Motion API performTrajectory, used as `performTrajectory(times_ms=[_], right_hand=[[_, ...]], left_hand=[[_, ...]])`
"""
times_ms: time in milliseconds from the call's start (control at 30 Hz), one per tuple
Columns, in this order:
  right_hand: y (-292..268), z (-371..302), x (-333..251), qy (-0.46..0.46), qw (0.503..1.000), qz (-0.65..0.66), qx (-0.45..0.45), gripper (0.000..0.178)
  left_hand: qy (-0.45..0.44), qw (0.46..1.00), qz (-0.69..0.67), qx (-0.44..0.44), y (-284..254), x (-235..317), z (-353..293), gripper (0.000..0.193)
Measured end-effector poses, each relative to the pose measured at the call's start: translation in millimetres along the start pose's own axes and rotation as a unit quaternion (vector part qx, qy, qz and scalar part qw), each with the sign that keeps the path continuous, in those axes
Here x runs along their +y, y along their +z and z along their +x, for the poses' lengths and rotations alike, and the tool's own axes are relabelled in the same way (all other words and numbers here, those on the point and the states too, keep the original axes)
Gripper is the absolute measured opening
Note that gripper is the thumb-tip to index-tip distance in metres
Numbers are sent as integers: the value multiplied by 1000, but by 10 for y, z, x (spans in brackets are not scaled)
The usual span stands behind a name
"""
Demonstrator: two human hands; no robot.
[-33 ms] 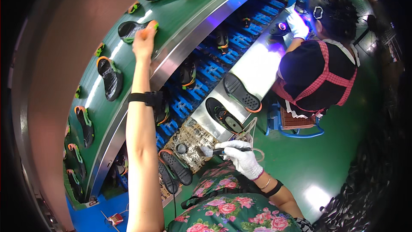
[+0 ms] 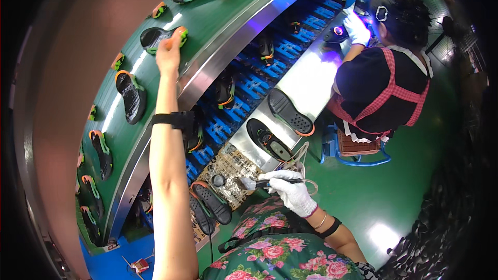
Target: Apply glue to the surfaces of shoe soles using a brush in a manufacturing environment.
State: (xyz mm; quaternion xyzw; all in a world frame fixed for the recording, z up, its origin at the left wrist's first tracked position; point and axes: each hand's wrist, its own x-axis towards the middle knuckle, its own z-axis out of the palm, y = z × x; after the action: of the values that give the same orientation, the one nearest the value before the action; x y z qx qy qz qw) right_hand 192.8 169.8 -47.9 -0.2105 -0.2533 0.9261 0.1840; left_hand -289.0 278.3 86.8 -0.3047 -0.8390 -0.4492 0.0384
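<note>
My bare left hand (image 2: 168,57) reaches far out over the green conveyor belt, fingers closed on the orange heel end of a black shoe sole (image 2: 154,39) that rests on the belt. Its fingertips are partly hidden. Near my body, my right hand (image 2: 294,195) wears a white glove and grips the black handle of a brush (image 2: 250,183). The brush's bristles point left over a stained, patterned work surface (image 2: 232,165), beside a small round dark pot (image 2: 218,180). Two black soles (image 2: 213,205) with orange edges lie side by side just left of it.
More soles (image 2: 130,96) ride the belt, which a metal rail (image 2: 199,83) borders. Below runs a lower line with blue racks (image 2: 254,85) carrying shoe parts. Two soles (image 2: 289,113) lie on the white tabletop. A co-worker (image 2: 384,83) sits at the right under a violet light.
The whole view has shifted slightly to the left. My left hand stays on the sole's heel, and my right hand keeps its grip on the brush.
</note>
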Motion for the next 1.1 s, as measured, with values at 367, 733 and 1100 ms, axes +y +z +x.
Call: performTrajectory(times_ms=[367,733,1100], right_hand=[[79,-181,-139,-27,999,23,-28,27],[845,-15,-338,-49,996,-35,-64,28],[1370,215,-477,-157,954,-241,-84,23]], left_hand=[[25,984,-164,63,-1180,-114,-2251,26],[-307,864,-393,73,-1105,-502,-3222,12],[-375,594,-678,-217,-1260,-625,-3997,69]])
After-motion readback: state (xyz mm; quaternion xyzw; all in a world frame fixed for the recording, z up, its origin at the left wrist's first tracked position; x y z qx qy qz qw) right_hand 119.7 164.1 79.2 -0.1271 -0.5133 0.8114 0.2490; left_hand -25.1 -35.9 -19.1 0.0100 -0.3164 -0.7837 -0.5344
